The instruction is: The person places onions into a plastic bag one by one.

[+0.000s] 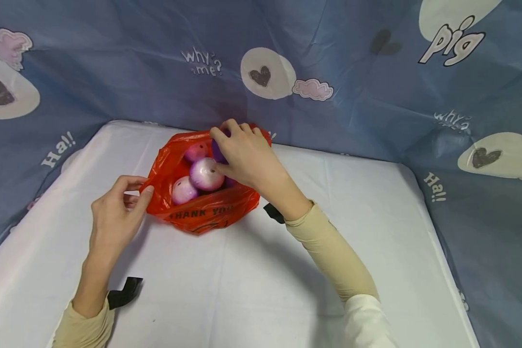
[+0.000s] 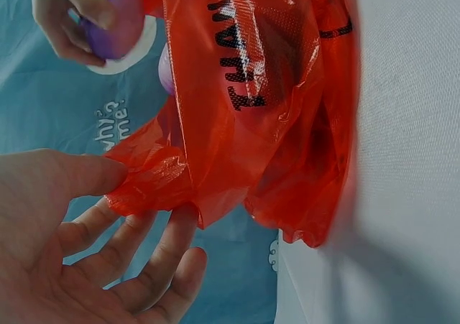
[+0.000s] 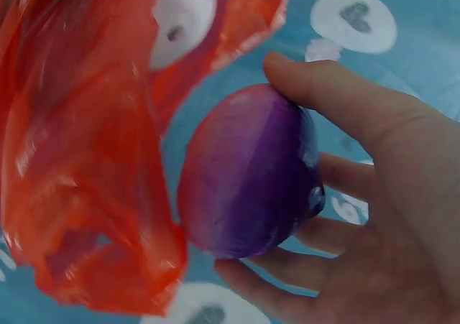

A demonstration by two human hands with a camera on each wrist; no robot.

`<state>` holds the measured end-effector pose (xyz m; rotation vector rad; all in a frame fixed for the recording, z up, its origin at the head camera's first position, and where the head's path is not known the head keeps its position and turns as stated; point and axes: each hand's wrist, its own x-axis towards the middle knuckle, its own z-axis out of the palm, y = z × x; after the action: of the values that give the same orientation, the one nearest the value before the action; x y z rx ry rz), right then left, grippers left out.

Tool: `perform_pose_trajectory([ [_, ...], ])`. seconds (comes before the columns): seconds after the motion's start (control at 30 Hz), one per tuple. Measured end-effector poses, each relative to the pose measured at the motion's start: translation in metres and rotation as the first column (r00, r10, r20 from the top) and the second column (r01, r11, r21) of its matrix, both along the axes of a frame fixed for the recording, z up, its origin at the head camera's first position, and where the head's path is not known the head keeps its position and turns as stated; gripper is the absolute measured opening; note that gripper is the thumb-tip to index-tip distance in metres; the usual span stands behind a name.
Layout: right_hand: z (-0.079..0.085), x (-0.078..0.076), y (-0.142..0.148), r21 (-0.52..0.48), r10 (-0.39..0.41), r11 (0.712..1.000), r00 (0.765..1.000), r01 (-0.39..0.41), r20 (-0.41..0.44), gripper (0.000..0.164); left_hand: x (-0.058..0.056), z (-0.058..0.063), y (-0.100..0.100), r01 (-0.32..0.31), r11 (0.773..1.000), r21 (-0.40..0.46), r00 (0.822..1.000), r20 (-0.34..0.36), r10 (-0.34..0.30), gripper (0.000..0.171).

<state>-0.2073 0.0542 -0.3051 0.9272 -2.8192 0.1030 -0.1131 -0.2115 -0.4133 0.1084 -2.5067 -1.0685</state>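
Note:
A red plastic bag (image 1: 243, 210) printed "THANK YOU" stands on the table with its mouth open upward. Between thumb and fingers, my left hand (image 1: 117, 212) pinches the left edge of its mouth; the left wrist view shows the thin film (image 2: 154, 169) there. My right hand (image 1: 254, 159) holds a smooth purple ball (image 3: 244, 173), pinkish on one side, over the bag's right part. Inside lie a white ball with purple edges (image 1: 206, 174), a paler ball (image 1: 184, 190) and a pink ball (image 1: 195, 152). The bag's bottom is hidden.
White cloth covers the table (image 1: 243, 290). Behind it and along its sides hangs a blue printed curtain (image 1: 156, 72). Black pieces sit by both wrists, one by the left (image 1: 126, 292) and one by the right (image 1: 273, 212).

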Motion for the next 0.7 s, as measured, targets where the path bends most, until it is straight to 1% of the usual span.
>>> perform_pose_trajectory([
  [0.13, -0.009, -0.011, -0.01, 0.052, -0.022, 0.998, 1.0, 0.022, 0.005, 0.061, 0.0, 0.001, 0.001, 0.004, 1.0, 0.005, 1.0, -0.007, -0.004, 0.028],
  [0.23, -0.016, -0.017, -0.012, 0.057, -0.049, 0.997, 0.999, 0.049, -0.003, 0.064, 0.0, 0.001, 0.001, 0.002, 1.0, 0.007, 1.0, 0.0, -0.002, 0.028],
  [0.43, -0.029, -0.027, -0.013, -0.007, -0.061, 0.998, 0.996, 0.061, -0.058, 0.066, 0.0, 0.0, 0.0, -0.003, 1.0, -0.006, 1.0, 0.007, 0.003, 0.028],
  [0.57, -0.033, -0.031, -0.013, -0.026, -0.058, 0.998, 0.996, 0.056, -0.072, 0.078, 0.0, -0.001, -0.001, -0.004, 1.0, -0.009, 1.0, 0.007, 0.004, 0.028],
  [0.7, -0.032, -0.031, -0.011, -0.028, -0.067, 0.998, 0.993, 0.064, -0.096, 0.084, -0.001, -0.001, -0.002, -0.002, 1.0, -0.007, 1.0, 0.004, 0.002, 0.028],
])
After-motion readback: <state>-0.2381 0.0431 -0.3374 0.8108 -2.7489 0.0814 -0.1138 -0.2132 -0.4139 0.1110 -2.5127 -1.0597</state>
